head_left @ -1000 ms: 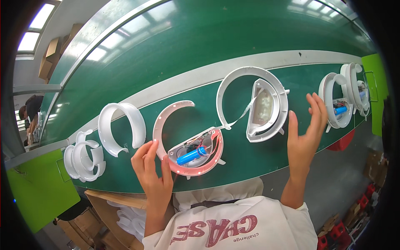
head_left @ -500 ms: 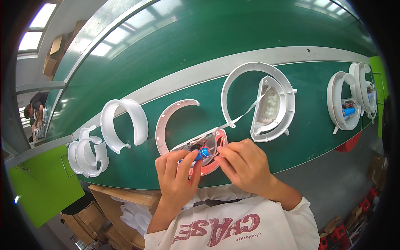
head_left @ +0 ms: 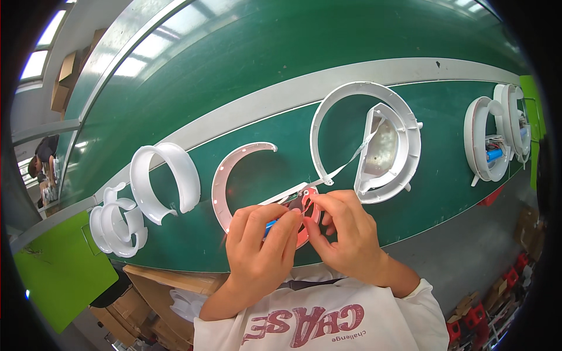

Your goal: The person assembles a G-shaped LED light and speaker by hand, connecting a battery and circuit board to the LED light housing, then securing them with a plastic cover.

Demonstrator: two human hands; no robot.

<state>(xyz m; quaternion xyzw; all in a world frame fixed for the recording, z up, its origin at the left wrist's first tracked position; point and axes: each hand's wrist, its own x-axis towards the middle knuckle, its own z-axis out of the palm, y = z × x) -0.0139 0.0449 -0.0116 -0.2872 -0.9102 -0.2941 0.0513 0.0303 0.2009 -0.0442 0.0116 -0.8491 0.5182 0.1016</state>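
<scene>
Both hands have closed in since a second ago: the left hand (head_left: 257, 243) and right hand (head_left: 345, 234) now pinch the pink-rimmed curved plastic shell (head_left: 307, 213) with fingers pressed together, apparently over a small blue cylinder (head_left: 270, 224), on the green counter (head_left: 263, 82). White C-shaped plastic housings (head_left: 164, 181) lie alongside.

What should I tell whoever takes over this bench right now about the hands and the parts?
Left hand and right hand both pinch the pink half-ring housing at the near edge of the green belt, a blue cell showing between the fingers. A white strip runs from it towards the white ring assembly. An open white C-shaped shell lies left. The housing's inside is still uncovered; how far its wiring has got is hidden.
</scene>
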